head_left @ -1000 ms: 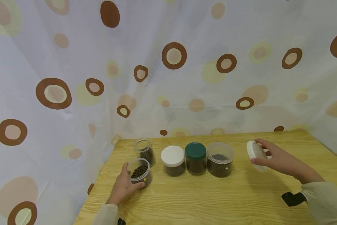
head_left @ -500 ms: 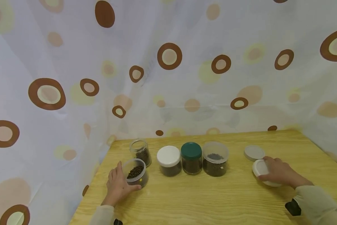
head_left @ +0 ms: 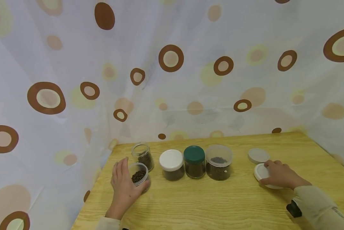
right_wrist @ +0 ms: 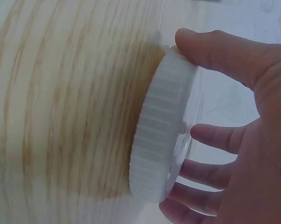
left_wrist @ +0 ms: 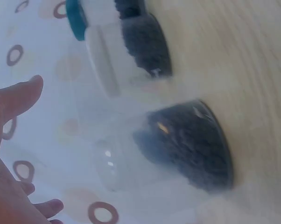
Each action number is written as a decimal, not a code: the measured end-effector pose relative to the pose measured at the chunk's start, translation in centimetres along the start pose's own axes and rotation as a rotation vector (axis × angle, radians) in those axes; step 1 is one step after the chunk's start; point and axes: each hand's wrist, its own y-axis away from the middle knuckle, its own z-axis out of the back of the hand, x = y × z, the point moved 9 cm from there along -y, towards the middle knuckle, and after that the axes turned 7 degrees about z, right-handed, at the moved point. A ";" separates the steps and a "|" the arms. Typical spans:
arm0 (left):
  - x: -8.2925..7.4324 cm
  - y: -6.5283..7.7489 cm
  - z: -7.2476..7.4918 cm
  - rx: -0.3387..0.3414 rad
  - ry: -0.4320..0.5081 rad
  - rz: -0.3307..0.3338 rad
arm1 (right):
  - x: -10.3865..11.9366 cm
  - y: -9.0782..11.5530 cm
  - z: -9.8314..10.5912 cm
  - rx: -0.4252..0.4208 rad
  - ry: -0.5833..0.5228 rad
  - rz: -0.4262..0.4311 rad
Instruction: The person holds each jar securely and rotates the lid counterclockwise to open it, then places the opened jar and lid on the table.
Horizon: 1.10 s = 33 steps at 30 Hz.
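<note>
My left hand (head_left: pixel 125 188) is beside an open clear plastic jar (head_left: pixel 138 175) of dark brown granules. In the left wrist view, its thumb and fingers are spread, with a gap between them and the jar (left_wrist: pixel 192 144). My right hand (head_left: pixel 282 175) is at the table's right side, on a white ribbed screw lid (head_left: pixel 261 173). The right wrist view shows the thumb on one edge of this lid (right_wrist: pixel 159 130) and fingertips along the other. The lid is low at the wooden tabletop; whether it lies fully flat is hard to tell.
Behind the left jar stands an open glass jar (head_left: pixel 144 158) with granules. A white-lidded jar (head_left: pixel 172 164), a green-lidded jar (head_left: pixel 194 161) and an open clear tub (head_left: pixel 218 163) form a row. A pale flat lid (head_left: pixel 258 155) lies behind my right hand. Patterned cloth (head_left: pixel 172 95) hangs behind.
My right hand has lowered the white lid from the air to the tabletop, in front of the pale lid. My left fingers, earlier round the plastic jar, have come away from it.
</note>
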 end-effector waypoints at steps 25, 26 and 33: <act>-4.3 1.6 -2.5 0.110 0.039 -0.134 | 0.1 0.4 0.0 -0.065 -0.043 -0.009; -4.4 1.6 -2.6 0.110 0.036 -0.138 | 0.1 0.4 -0.1 -0.073 -0.045 -0.010; -4.8 2.0 -3.2 0.123 0.019 -0.138 | 0.1 0.7 -0.1 -0.116 -0.046 0.018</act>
